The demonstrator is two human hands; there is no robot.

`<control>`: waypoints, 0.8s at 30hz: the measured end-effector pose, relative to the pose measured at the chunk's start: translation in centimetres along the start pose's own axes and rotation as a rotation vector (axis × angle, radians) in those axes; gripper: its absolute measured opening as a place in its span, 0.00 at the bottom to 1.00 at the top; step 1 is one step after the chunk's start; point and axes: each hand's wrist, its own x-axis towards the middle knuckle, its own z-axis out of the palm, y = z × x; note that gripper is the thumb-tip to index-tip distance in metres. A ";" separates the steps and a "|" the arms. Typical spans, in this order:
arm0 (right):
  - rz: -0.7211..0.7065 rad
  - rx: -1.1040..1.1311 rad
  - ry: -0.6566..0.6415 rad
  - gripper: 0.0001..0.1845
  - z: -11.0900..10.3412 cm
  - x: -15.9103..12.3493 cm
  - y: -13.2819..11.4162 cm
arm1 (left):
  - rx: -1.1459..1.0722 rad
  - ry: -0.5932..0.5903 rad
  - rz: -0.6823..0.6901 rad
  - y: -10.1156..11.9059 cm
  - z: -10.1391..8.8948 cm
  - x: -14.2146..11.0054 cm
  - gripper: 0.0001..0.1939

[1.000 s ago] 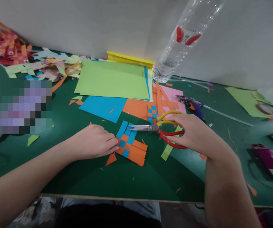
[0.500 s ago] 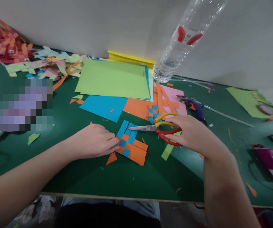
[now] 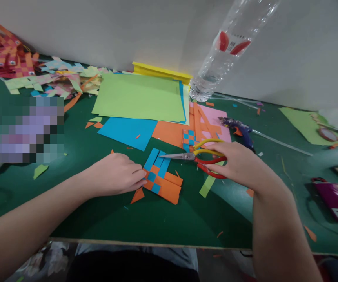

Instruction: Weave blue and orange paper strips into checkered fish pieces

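Observation:
A woven piece of blue and orange paper strips point(image 3: 155, 178) lies on the green table point(image 3: 104, 223), its blue ends pointing away from me and its orange ends to the right. My left hand point(image 3: 122, 174) pinches its left corner between closed fingers. In my right hand point(image 3: 233, 162) are scissors point(image 3: 183, 156) with yellow and red handles. Their blades point left, and the tip is over the blue strips near their far ends. Whether the blades touch the paper I cannot tell. An orange scrap point(image 3: 137, 195) is just below the woven piece.
Behind are stacked green sheets point(image 3: 139, 96), a blue sheet point(image 3: 128, 131) and a second small woven piece point(image 3: 189, 139). A plastic bottle point(image 3: 216, 66) stands by the wall. To the right are a glue gun point(image 3: 241, 131) and a purple power strip point(image 3: 332, 197). Woven paper fish point(image 3: 7, 55) are heaped far left.
The scissors have shifted very slightly to the right and up over the blue strips. My left hand keeps its hold on the woven paper.

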 end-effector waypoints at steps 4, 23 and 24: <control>0.027 0.017 0.005 0.18 -0.5 0.0 -0.2 | 0.001 0.003 0.005 0.0 -0.1 0.0 0.21; 0.443 -0.062 0.104 0.23 -0.5 -0.2 -0.5 | 0.001 0.011 0.015 0.1 -0.1 0.0 0.19; 0.453 -0.070 0.108 0.23 -0.5 -0.2 -0.5 | 0.000 0.016 0.017 0.1 -0.1 0.0 0.19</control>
